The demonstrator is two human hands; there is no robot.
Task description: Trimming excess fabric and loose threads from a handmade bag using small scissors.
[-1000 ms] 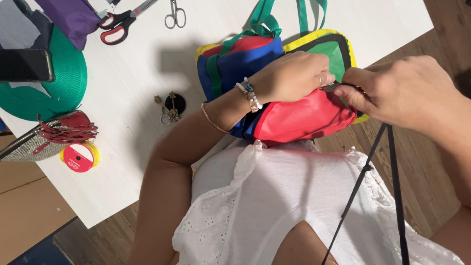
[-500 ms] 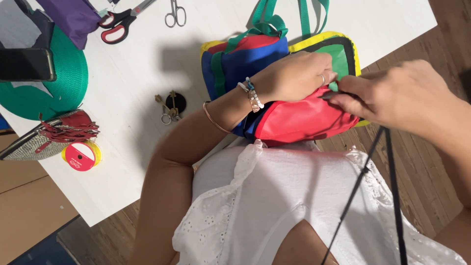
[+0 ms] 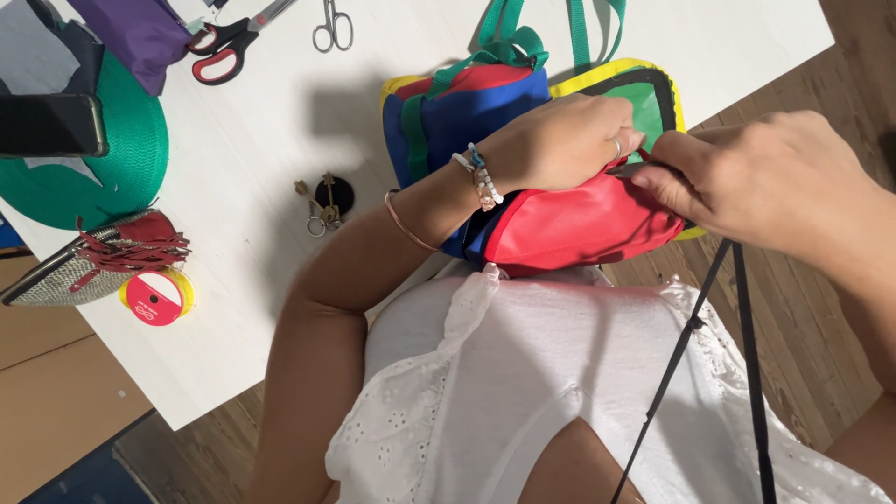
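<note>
My left hand [image 3: 560,142] presses flat on the colourful bag [image 3: 560,219] at the white table's [image 3: 233,280] near edge. My right hand [image 3: 765,182] pinches its top seam; steadying keeps the pull controlled.

I see the bag [image 3: 560,224] at the table's [image 3: 233,159] near edge, both my hands on it. Left of it lie keys [image 3: 322,205]; farther left a ribbon spool [image 3: 156,296]; scissors [image 3: 229,47] lie far.
</note>
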